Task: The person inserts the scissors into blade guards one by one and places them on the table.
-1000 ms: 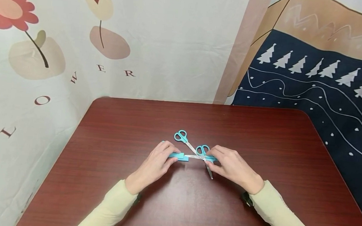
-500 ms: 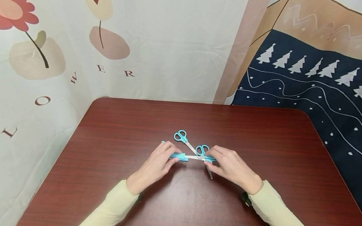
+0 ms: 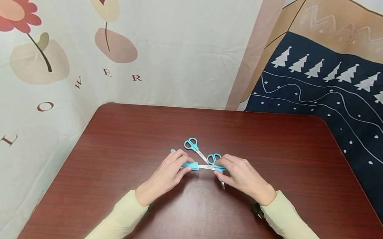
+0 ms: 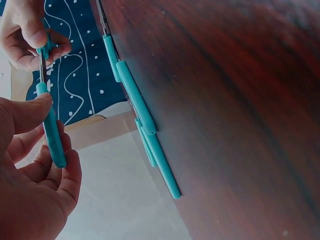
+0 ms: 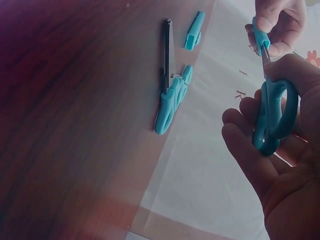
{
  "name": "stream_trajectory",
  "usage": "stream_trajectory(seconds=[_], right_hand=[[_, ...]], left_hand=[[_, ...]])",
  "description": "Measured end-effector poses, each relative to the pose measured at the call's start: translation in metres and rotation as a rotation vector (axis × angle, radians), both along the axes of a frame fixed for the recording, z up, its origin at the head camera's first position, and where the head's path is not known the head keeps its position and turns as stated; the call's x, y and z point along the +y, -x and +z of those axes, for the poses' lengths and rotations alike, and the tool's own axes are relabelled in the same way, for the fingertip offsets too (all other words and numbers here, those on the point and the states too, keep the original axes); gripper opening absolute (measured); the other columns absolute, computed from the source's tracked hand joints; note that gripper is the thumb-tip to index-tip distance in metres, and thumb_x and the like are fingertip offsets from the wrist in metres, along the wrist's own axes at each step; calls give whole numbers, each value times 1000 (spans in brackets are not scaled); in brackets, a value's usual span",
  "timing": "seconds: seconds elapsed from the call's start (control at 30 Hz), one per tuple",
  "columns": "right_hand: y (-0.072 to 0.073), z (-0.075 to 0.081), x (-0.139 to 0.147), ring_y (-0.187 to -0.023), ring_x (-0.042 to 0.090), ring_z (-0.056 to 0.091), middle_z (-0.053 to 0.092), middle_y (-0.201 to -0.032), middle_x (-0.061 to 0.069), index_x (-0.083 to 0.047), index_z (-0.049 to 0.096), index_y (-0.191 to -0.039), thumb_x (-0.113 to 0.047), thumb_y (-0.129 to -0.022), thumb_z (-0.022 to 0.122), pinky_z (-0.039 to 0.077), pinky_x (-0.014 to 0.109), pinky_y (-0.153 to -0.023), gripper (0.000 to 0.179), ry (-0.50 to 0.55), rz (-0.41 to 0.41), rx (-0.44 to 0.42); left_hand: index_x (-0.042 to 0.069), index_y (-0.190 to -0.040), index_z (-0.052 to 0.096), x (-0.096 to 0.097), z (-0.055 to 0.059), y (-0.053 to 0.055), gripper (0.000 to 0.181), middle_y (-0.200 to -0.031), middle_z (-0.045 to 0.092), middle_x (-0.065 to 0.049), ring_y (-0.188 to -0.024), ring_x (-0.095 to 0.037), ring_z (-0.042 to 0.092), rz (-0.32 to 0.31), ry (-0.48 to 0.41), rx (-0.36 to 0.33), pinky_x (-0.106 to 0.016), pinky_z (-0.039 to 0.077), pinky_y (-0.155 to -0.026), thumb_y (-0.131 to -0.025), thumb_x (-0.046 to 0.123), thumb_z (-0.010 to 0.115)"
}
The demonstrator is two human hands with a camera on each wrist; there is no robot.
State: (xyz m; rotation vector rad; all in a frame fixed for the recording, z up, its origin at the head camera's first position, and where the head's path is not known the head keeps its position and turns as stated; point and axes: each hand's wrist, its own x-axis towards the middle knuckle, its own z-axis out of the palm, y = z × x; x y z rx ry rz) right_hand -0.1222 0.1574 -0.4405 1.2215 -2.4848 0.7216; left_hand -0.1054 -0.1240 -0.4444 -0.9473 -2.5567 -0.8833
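My left hand [image 3: 166, 169] pinches a turquoise blade cover [image 4: 51, 127] between thumb and fingers. In my right hand [image 3: 245, 175] is a pair of turquoise-handled scissors [image 5: 275, 110], gripped at the handles with the blades pointing left. Their tips enter the mouth of the cover, and a short length of bare blade shows between the two hands. Beneath and behind them on the table lie two more pairs of scissors: one with its handles [image 3: 191, 144] farther back, one with handles [image 3: 213, 158] near the right fingertips. A second turquoise cover [image 5: 195, 31] lies beyond the left hand, mostly hidden in the head view.
The brown table [image 3: 191, 215] has rounded back corners. Behind it hangs a pale flower-print cloth [image 3: 183, 41]. To the right is a dark blue cloth with white trees [image 3: 326, 95].
The right hand has shifted slightly left and the left hand slightly right, so less bare blade shows outside the cover. The scissors lying on the table have stayed put.
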Motion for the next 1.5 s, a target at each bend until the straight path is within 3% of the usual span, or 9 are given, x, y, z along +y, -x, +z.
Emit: stream_trajectory(seconds=[0.3, 0.97, 1.5], right_hand=[[-1, 2, -3, -76, 7, 60, 65, -95, -4, -10, 72, -104, -14, -88, 84, 54, 19, -67, 21, 7, 6, -6], [0, 2, -9, -70, 11, 59, 63, -90, -4, -9, 71, -99, -13, -86, 85, 51, 18, -62, 20, 14, 11, 23], [0, 4, -15, -71, 10, 59, 67, -94, 0, -7, 73, -101, -14, -88, 84, 51, 18, -62, 18, 23, 18, -9]], left_hand=[[10, -106, 71, 2, -1, 0, 20, -100, 60, 1, -93, -17, 57, -13, 1, 29, -36, 46, -89, -89, 5, 81], [9, -106, 70, 7, 1, 0, 21, -101, 61, 1, -91, -16, 55, -32, -4, 52, -32, 47, -82, -88, 3, 81], [10, -107, 71, 10, 5, 0, 22, -101, 61, 2, -87, -16, 52, -37, 18, 46, -32, 47, -80, -89, 6, 81]])
